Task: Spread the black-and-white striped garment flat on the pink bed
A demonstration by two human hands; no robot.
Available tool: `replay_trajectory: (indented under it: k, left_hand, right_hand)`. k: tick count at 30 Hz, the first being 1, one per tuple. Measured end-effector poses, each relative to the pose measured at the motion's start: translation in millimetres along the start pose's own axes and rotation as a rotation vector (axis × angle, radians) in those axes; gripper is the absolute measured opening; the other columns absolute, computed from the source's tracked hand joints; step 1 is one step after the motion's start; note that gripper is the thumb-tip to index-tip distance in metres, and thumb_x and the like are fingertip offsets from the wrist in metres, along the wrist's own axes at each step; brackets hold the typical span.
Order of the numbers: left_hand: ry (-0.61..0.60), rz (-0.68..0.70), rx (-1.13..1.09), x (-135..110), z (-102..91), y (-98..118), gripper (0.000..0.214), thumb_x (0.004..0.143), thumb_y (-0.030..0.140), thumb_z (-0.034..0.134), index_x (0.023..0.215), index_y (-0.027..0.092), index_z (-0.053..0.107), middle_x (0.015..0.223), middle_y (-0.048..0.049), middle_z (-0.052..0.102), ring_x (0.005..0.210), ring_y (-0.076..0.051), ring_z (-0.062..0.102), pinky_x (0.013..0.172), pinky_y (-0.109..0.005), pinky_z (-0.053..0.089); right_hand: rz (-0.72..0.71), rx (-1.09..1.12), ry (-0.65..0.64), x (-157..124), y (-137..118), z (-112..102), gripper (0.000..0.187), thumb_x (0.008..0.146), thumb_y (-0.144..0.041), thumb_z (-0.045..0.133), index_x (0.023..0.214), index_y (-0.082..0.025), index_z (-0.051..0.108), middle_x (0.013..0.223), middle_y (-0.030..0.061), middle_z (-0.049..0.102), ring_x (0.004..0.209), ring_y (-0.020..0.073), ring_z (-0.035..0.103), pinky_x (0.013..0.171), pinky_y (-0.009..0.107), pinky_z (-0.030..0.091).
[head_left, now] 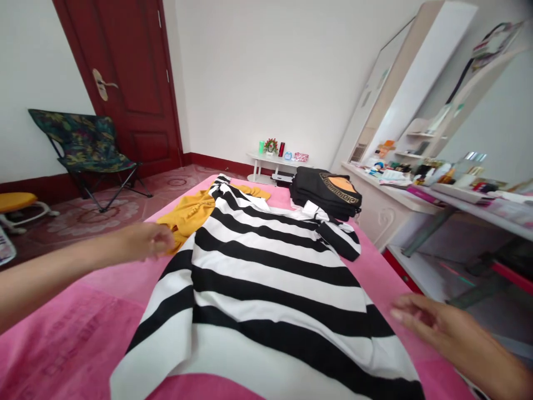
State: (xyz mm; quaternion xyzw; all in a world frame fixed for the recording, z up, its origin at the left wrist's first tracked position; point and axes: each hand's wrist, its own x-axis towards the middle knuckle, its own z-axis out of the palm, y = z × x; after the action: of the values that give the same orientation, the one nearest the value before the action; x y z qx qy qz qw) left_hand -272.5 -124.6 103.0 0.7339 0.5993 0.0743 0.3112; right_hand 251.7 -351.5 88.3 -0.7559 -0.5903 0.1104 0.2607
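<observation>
Head view: a striped garment (275, 278) lies spread on a pink sheet (125, 283), between two empty hands.
The left hand (152, 243) hangs at the left of the striped garment, near the yellow cloth (189, 214), its fingers loosely curled; the right hand (433, 325) is at its right, thumb and fingers apart. The striped garment seems laid flat so that its body shows whole; the black clothes (306, 191) are piled beyond it, to the right, probably to stay aside. Letter-like marks on the sheet, left of the garment, are too faint for reading; I see no readable brand.
</observation>
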Motion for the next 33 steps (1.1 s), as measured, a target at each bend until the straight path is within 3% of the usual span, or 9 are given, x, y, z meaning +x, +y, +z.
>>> replay_trajectory:
  k: [3, 6, 8, 12, 17, 22, 25, 29, 33]
  left_hand:
    - [0.081, 0.338, 0.055, 29, 11.0, 76, 0.027, 0.072, 0.033, 0.054, 0.093, 0.022, 0.066, 0.085, 0.0011, 0.07, 0.078, -0.019, 0.066, 0.066, -0.024, 0.049]
    - [-0.044, 0.501, 0.112, 60, 59.1, 145, 0.04, 0.079, 0.03, 0.048, 0.117, 0.023, 0.059, 0.105, -0.0006, 0.069, 0.091, -0.018, 0.065, 0.078, -0.025, 0.049]
    - [-0.044, 0.58, 0.234, 84, 95.4, 166, 0.048, 0.081, 0.025, 0.047, 0.128, 0.018, 0.051, 0.123, -0.006, 0.061, 0.11, -0.02, 0.058, 0.091, -0.027, 0.045]
    - [0.131, 0.592, 0.322, 132, 137.7, 150, 0.055, 0.087, 0.032, 0.045, 0.137, 0.01, 0.041, 0.143, -0.0167, 0.039, 0.131, -0.026, 0.039, 0.107, -0.033, 0.031]
    - [0.271, 0.515, 0.428, 166, 143.4, 116, 0.062, 0.091, 0.055, 0.032, 0.141, 0.02, 0.035, 0.151, -0.011, 0.028, 0.139, -0.026, 0.022, 0.113, -0.04, 0.014]
    - [0.189, 0.497, 0.477, 191, 139.1, 128, 0.067, 0.089, 0.061, 0.027, 0.144, 0.022, 0.031, 0.152, -0.0119, 0.024, 0.14, -0.031, 0.018, 0.11, -0.05, 0.016]
    - [0.204, 0.464, 0.485, 211, 137.5, 140, 0.069, 0.088, 0.064, 0.026, 0.144, 0.024, 0.032, 0.152, -0.012, 0.025, 0.139, -0.034, 0.017, 0.108, -0.056, 0.014]
    - [0.291, 0.416, 0.479, 241, 139.6, 152, 0.068, 0.087, 0.067, 0.022, 0.142, 0.03, 0.034, 0.15, -0.0115, 0.029, 0.139, -0.037, 0.016, 0.105, -0.064, 0.004]
    - [0.317, 0.323, 0.457, 271, 141.7, 165, 0.068, 0.085, 0.068, 0.024, 0.144, 0.034, 0.028, 0.154, -0.0098, 0.019, 0.138, -0.043, 0.01, 0.098, -0.074, 0.0]
  right_hand:
    - [-0.128, 0.061, -0.054, 34, -55, 29, 0.043, 0.078, -0.049, 0.057, 0.112, -0.022, 0.063, 0.108, 0.0075, 0.067, 0.095, 0.0241, 0.063, 0.079, 0.034, 0.053]
    - [-0.349, 0.111, -0.254, 66, -108, 85, 0.057, 0.079, -0.036, 0.058, 0.134, -0.022, 0.046, 0.138, 0.0088, 0.047, 0.123, 0.0249, 0.047, 0.103, 0.041, 0.038]
    - [-0.422, 0.08, -0.308, 89, -121, 120, 0.062, 0.081, -0.03, 0.054, 0.14, -0.018, 0.037, 0.146, 0.0109, 0.036, 0.133, 0.0237, 0.036, 0.11, 0.041, 0.029]
    - [-0.398, -0.089, -0.217, 145, -84, 145, 0.064, 0.085, -0.032, 0.05, 0.142, -0.012, 0.031, 0.149, 0.0138, 0.03, 0.137, 0.0249, 0.028, 0.112, 0.043, 0.023]
    - [-0.057, -0.21, 0.023, 212, -22, 119, 0.058, 0.09, -0.034, 0.044, 0.139, -0.004, 0.034, 0.137, 0.0199, 0.046, 0.126, 0.0242, 0.045, 0.105, 0.033, 0.034]
    - [0.187, -0.351, 0.1, 257, -37, 119, 0.053, 0.08, -0.032, 0.058, 0.125, -0.006, 0.053, 0.127, 0.0214, 0.052, 0.117, 0.0311, 0.051, 0.096, 0.037, 0.041]
    - [0.086, -0.373, 0.2, 263, -50, 136, 0.036, 0.082, -0.027, 0.052, 0.114, -0.013, 0.062, 0.117, 0.0169, 0.058, 0.113, 0.0299, 0.051, 0.093, 0.038, 0.042]
    - [-0.253, -0.403, 0.206, 265, -51, 159, 0.029, 0.086, -0.02, 0.041, 0.101, -0.019, 0.066, 0.11, 0.0097, 0.06, 0.109, 0.0226, 0.051, 0.09, 0.031, 0.042]
    - [-0.322, -0.459, 0.069, 282, -46, 167, 0.039, 0.091, -0.03, 0.039, 0.125, -0.021, 0.054, 0.134, 0.0076, 0.049, 0.12, 0.0243, 0.043, 0.098, 0.035, 0.036]
